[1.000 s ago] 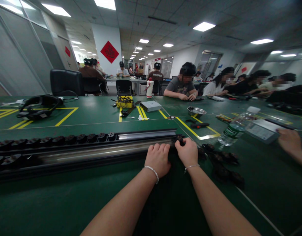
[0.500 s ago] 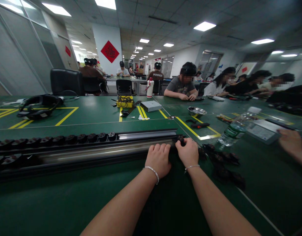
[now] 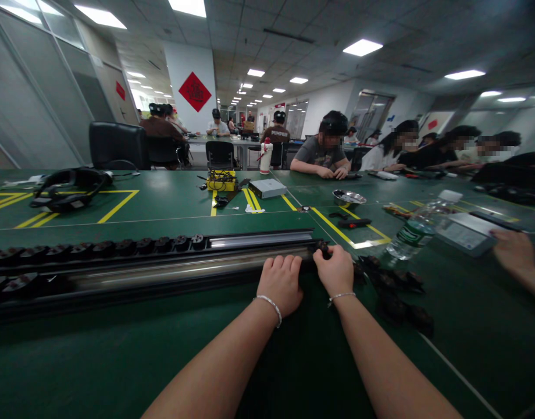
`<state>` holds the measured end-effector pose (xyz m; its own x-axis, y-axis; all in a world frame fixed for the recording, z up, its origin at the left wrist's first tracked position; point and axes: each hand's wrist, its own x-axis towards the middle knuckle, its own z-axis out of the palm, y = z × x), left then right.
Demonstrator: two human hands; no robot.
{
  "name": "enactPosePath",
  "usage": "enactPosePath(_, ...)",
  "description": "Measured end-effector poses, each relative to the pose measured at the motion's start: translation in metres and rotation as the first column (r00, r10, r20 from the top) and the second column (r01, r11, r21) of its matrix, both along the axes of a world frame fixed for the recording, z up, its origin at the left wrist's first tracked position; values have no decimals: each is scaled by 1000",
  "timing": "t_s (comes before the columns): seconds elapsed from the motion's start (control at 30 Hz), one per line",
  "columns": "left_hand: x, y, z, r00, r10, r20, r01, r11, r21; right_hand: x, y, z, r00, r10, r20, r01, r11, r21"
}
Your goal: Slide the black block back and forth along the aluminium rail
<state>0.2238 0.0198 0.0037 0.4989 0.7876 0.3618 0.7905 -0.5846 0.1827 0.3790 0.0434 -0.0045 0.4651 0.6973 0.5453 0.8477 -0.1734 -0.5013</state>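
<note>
A long black track rail [image 3: 171, 267] with a shiny metal channel lies across the table. My left hand [image 3: 280, 282] is closed over the rail near its right end, fingers on the top edge. At that end, my right hand [image 3: 336, 269] pinches a small black socket module [image 3: 321, 247], partly hidden by my fingers; I cannot tell how far it sits in the rail. Round black modules [image 3: 119, 247] line the second rail [image 3: 259, 238] behind, and a few sit at the near rail's left. Several loose black modules [image 3: 398, 285] lie to the right of my right hand.
On the right stand a water bottle [image 3: 418, 227] and a grey box [image 3: 466, 233], with another person's hand [image 3: 514, 250] close by. Farther back are a metal bowl [image 3: 349, 198], a black-and-red tool [image 3: 355, 223], a white box [image 3: 267, 188] and a black headset [image 3: 71, 189].
My right hand has shifted very slightly to the right, still pinching the socket module. My left hand stays in place on the rail.
</note>
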Motion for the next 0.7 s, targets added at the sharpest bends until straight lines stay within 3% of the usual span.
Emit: enactPosePath(0.7, 0, 0, 1, 998, -1, -66, 2, 1000, 11, 1, 3, -1, 992, -12, -129, 9, 1000, -29)
